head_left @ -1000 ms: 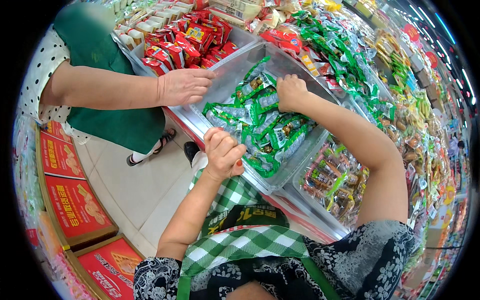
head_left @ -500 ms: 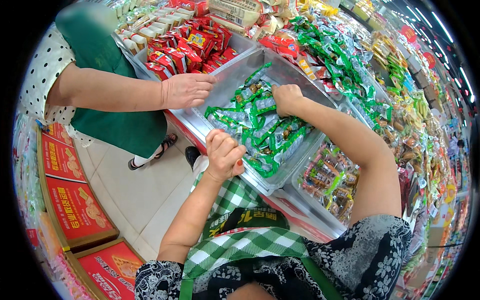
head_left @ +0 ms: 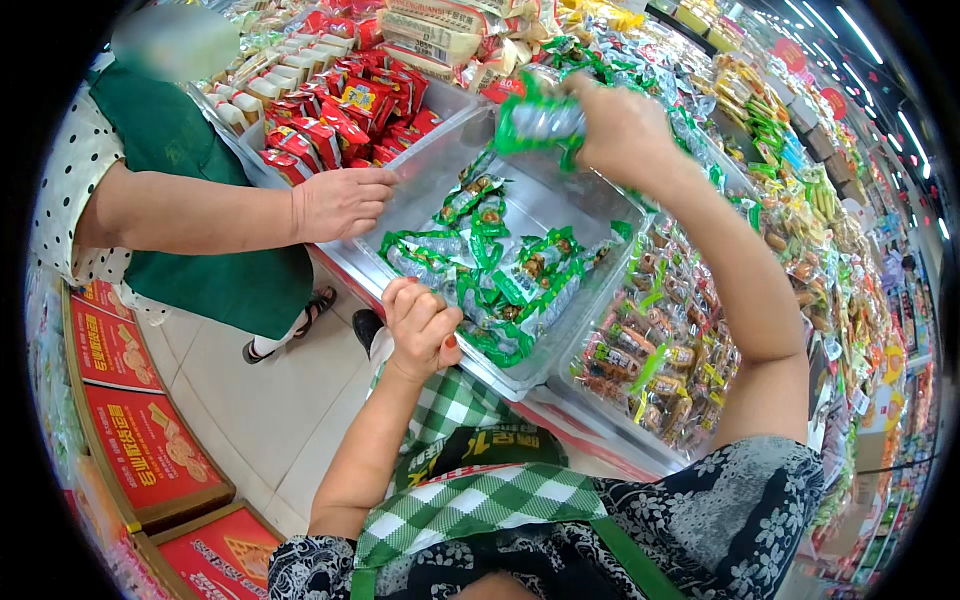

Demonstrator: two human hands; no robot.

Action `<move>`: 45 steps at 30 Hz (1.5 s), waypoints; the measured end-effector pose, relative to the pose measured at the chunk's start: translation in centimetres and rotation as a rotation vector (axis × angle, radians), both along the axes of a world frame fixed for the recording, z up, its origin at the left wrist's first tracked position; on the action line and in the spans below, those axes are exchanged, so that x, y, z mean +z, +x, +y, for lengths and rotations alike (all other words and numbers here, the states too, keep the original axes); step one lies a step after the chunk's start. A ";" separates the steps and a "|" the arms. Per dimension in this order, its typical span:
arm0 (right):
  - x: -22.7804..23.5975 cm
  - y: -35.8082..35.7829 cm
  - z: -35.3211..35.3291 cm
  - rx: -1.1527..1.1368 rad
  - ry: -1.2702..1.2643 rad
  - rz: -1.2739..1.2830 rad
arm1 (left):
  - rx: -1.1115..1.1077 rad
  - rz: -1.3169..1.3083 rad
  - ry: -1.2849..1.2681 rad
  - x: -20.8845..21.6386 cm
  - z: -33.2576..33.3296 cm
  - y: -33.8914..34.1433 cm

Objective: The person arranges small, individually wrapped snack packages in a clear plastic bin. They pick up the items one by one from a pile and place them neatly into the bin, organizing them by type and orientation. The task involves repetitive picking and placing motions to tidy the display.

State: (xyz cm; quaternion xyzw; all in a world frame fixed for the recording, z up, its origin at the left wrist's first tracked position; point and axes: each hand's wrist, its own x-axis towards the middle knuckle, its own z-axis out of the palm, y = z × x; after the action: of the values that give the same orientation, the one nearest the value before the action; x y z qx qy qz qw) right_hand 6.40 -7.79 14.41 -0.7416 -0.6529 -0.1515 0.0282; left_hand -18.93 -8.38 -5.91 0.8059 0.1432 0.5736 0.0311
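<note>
My right hand (head_left: 622,132) is raised at the far edge of a grey plastic bin (head_left: 590,310). It is closed on green-and-clear snack packets (head_left: 545,124), slightly blurred, their number unclear. More packets of the same kind (head_left: 535,270) lie loosely in the bin, with bare bottom showing around them. My left hand (head_left: 422,330) is curled closed against the bin's near left rim; whether it grips the rim or something small is hidden. A co-worker's hand (head_left: 345,203) rests by the bin's left corner.
Left of the bin is a tray of red packets (head_left: 345,115). A clear bin of wrapped snacks (head_left: 655,340) adjoins on the right. Behind lie heaped green packets and pale bags (head_left: 430,42). The co-worker in a green apron (head_left: 215,250) stands left, near red display boxes (head_left: 150,440).
My right hand has lifted out of the bin and moved to its far edge with green packets in it. Fewer packets lie in the bin. My left hand stays curled at the rim.
</note>
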 end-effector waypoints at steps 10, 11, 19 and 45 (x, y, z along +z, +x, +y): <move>0.0 16.0 5.6 -0.288 0.059 -0.190 | -0.018 0.000 -0.002 0.2 0.1 0.4; -0.2 16.9 5.6 -0.325 -0.004 -0.170 | -0.022 0.001 0.001 0.2 0.1 0.4; 0.5 12.4 3.9 -0.024 0.142 -0.246 | -0.010 0.001 0.004 -0.4 0.2 0.1; -13.0 -2.5 -0.3 0.679 -1.053 -0.071 | -0.020 0.036 -0.023 0.0 0.0 0.0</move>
State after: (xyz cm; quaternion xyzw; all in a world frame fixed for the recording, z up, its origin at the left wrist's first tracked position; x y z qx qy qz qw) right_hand 3.91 -8.07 1.39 -0.4018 -0.8396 0.1834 -0.3161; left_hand -18.98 -8.43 -5.87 0.8172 0.1421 0.5568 0.0435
